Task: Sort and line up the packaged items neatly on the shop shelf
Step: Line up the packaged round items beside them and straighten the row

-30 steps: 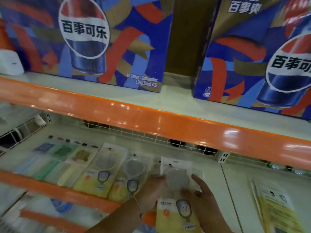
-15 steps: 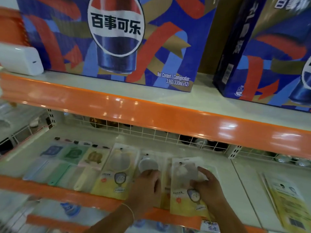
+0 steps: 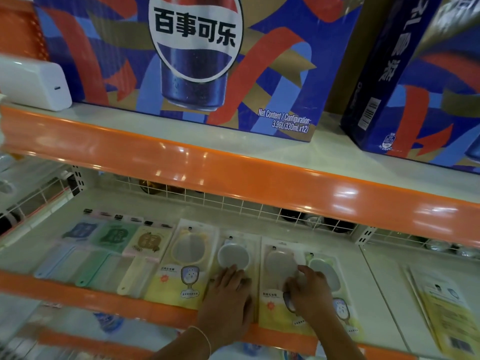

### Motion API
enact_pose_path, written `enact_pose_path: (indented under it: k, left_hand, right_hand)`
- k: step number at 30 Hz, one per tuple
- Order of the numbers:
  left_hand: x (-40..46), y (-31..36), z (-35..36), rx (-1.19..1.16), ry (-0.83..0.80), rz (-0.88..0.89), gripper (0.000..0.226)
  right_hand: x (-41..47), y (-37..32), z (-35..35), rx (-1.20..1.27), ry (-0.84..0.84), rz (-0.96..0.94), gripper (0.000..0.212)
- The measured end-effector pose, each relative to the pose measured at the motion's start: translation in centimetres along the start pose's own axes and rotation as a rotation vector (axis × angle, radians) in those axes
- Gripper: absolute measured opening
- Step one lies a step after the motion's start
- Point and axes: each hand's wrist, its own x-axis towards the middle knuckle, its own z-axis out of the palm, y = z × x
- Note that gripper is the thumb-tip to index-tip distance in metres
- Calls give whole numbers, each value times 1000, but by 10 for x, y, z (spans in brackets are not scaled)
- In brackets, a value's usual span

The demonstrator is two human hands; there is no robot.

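Several packaged hand mirrors lie side by side on the lower shelf (image 3: 381, 287). The leftmost mirror pack (image 3: 187, 255) lies free. My left hand (image 3: 228, 300) rests flat on the second mirror pack (image 3: 233, 252). My right hand (image 3: 309, 294) presses with bent fingers on the third mirror pack (image 3: 275, 261), which lies flat and straight beside the second. A fourth mirror pack (image 3: 326, 268) peeks out to its right, partly under my right hand. Left of the mirrors lie a blue comb pack (image 3: 78, 232), a green comb pack (image 3: 114, 235) and a beige comb pack (image 3: 148, 241).
Yellow packs (image 3: 446, 307) lie in the neighbouring bay to the right. A white wire fence (image 3: 233, 201) closes the shelf's back. The orange edge of the upper shelf (image 3: 233, 172) overhangs, carrying cola cases (image 3: 194, 61) and a white device (image 3: 31, 84).
The mirror pack that both hands held above the shelf front now lies flat in the row. My left hand has shifted onto the neighbouring pack. The view has moved closer and leftward.
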Motion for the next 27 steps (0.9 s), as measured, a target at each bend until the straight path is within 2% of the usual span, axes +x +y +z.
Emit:
enact_pose_path:
  k: [4,10,15,27]
  left_hand:
    - [0,0,-2,-2,-3,13,53]
    - [-2,0,-8,0,-65,37,64]
    - [-2,1,-14,6,-115,56,75]
    - [0,0,-14,-10,-136,45,75]
  right_hand:
    - [-1,0,7,-77,66,-39,39]
    - [3,4,18,-166,116,-82,26]
    - [7,7,24,-195,133,-103,27]
    - [2,12,26,-258,192,-125,26]
